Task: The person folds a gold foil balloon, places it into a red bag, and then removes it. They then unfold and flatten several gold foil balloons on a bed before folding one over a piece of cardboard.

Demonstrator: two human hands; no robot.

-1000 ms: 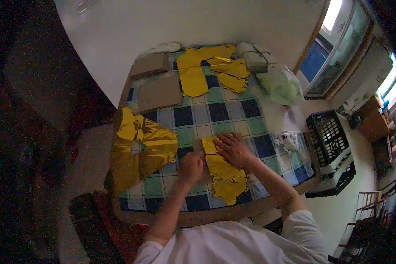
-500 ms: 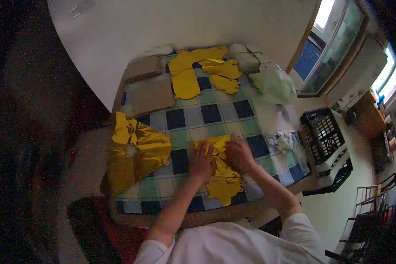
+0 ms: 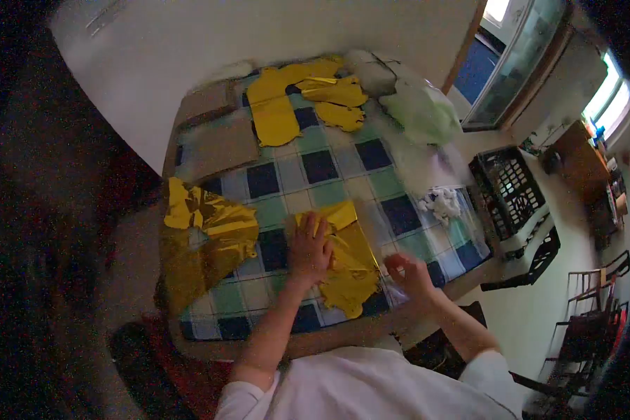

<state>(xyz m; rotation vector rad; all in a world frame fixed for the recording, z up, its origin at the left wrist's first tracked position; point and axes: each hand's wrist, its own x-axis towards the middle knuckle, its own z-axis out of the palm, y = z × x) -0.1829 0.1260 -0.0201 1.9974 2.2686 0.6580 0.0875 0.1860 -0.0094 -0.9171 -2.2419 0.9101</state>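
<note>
A flat gold foil balloon lies on the checked cloth in front of me, one part folded over at its top left. My left hand rests on its left side, fingers stretched out and pressing it down. Just off the foil's right edge is my right hand, its fingers curled together. Whatever those fingers hold, if anything, I cannot make out; a faint clear sheen shows below them. To the left lies another piece of crinkled gold foil, hanging over the table's edge.
More flat gold foil shapes lie at the back beside brown cardboard pieces. Pale green plastic bags and a crumpled white bundle are along the right side. A black crate stands beyond the right edge.
My right hand has moved right and down from the foil's top to beyond its right edge. The foil's right part now lies flatter and smoother. My left hand stays on it.
</note>
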